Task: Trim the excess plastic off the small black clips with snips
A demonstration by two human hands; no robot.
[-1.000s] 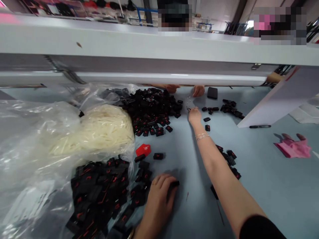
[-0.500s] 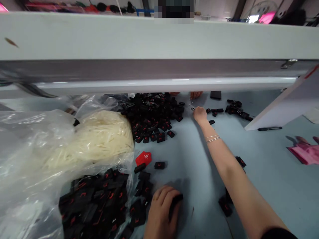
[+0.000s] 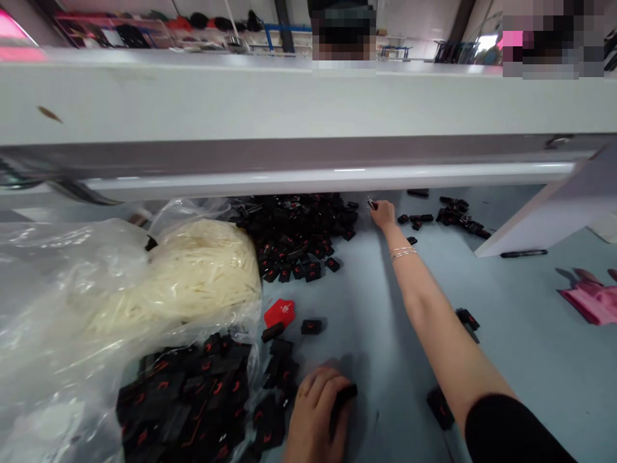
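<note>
My left hand rests low in the middle of the view, fingers curled round a small black plastic part. My right hand is stretched far forward under the shelf, its fingers pinched on a small dark piece with a light tip, too small to name. Just left of it spreads a heap of black plastic parts with red marks. More such black parts lie by my left hand, partly under clear plastic. A red hexagonal piece and a single black part lie ahead of that hand.
A white shelf crosses above the blue-grey table. Clear bags with pale strips fill the left. At right are a white panel, a black pen and a pink glove. People are beyond the shelf.
My right hand has moved slightly forward and left, still pinching. My left hand keeps its grip on the black part. The view has tilted up, and the other person's hands are now hidden behind the shelf.
</note>
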